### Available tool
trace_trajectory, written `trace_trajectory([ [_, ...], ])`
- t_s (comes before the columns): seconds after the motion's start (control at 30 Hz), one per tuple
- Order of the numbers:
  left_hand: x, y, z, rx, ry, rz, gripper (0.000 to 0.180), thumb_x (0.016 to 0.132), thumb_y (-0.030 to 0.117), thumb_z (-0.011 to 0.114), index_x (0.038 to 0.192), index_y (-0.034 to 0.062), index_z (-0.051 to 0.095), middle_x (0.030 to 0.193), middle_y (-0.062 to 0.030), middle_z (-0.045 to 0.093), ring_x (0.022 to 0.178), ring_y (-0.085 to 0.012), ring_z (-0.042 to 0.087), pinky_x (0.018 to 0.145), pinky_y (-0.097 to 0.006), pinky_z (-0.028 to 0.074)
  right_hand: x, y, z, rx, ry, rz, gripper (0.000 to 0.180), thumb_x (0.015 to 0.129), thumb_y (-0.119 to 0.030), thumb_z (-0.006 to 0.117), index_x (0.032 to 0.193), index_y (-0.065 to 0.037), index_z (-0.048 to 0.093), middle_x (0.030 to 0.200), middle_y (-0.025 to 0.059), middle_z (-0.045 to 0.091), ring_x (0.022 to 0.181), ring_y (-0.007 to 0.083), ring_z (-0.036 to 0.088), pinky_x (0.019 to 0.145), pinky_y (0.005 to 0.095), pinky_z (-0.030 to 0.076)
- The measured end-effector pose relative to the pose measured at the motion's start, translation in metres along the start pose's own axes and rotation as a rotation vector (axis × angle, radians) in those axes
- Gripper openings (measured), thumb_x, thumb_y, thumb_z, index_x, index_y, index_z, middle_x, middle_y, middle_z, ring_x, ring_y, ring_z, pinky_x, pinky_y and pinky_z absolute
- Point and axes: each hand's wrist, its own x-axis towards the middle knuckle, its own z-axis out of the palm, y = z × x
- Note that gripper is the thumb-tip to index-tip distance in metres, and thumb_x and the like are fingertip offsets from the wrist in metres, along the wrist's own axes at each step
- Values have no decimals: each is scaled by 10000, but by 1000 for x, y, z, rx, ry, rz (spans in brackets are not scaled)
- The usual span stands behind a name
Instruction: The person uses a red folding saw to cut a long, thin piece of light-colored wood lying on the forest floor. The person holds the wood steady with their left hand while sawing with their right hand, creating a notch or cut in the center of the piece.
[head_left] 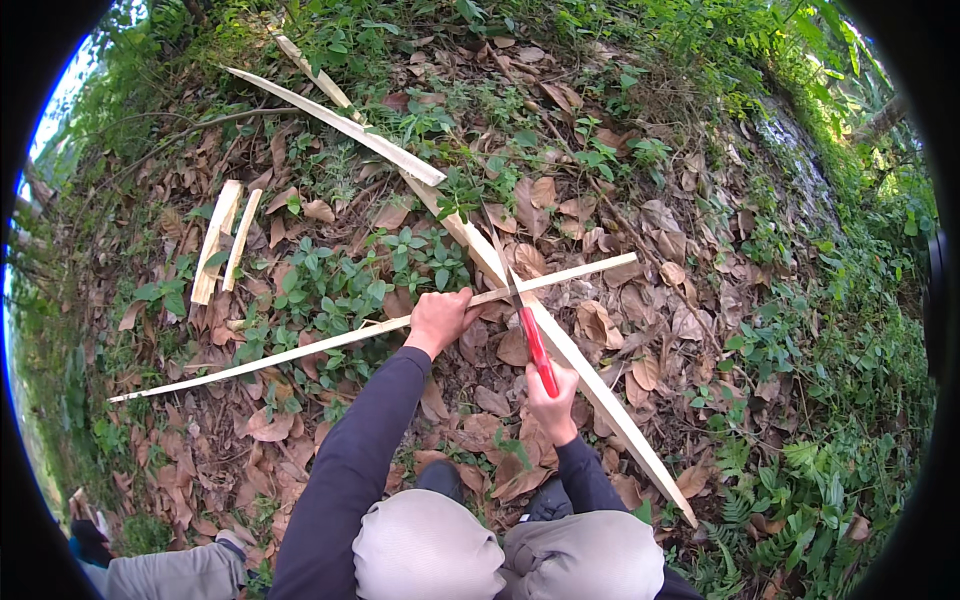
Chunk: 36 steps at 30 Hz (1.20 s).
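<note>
Your knees (500, 555) in light trousers are nearest, at the lower edge, above the leaf-covered ground (700, 300). Just beyond them, your right hand (550, 400) is closed around the red handle of a knife (535, 345). Its blade points away from you and touches the thin bamboo strip (300, 350). Your left hand (438, 320) is closed around this same strip, just beside the blade. The strip runs long across the ground, from the left side up to the right. It lies across a wider split bamboo piece (600, 390), which goes from the lower right toward the far left. Farther, another long split piece (330, 120) lies near the top of the ground. Two short pieces (225, 240) lie together at the left, well apart from your hands. At the lower left corner, another person's leg (170, 575) shows.
</note>
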Motion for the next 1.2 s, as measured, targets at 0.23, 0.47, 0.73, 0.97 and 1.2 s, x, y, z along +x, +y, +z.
trace_trajectory([
  [0.23,2,-7,2,9,43,31,368,907,457,650,832,98,618,612,-110,656,573,-316,677,537,-436,536,-21,-2,0,-7,-45,-1,157,813,-37,623,671,0,570,488,78,454,400,157,489,450,320,389],
  [0.47,7,-13,-2,20,6,-40,370,898,470,658,848,105,623,628,-111,669,597,-317,690,562,-445,551,-20,-12,6,-49,-52,-20,125,802,-55,623,694,-3,587,525,109,508,417,207,527,458,343,403],
  [0.73,10,-13,3,6,71,-2,407,920,494,627,814,102,601,586,-134,638,561,-332,669,532,-456,527,-62,-9,-23,-117,-55,-82,63,770,-48,633,728,-1,621,551,132,534,443,257,577,475,357,435],
  [0.97,1,-10,2,11,-9,-1,350,893,448,664,849,106,610,624,-129,657,600,-333,682,564,-457,540,26,-11,18,9,2,-25,144,836,-62,603,711,9,603,512,98,481,402,163,484,444,327,376],
  [1.2,11,2,4,-3,35,24,351,893,450,669,883,103,614,652,-120,672,623,-327,689,570,-459,539,-53,-16,-34,-65,-12,-27,123,801,-43,623,688,-2,600,488,89,448,391,185,511,451,342,401],
])
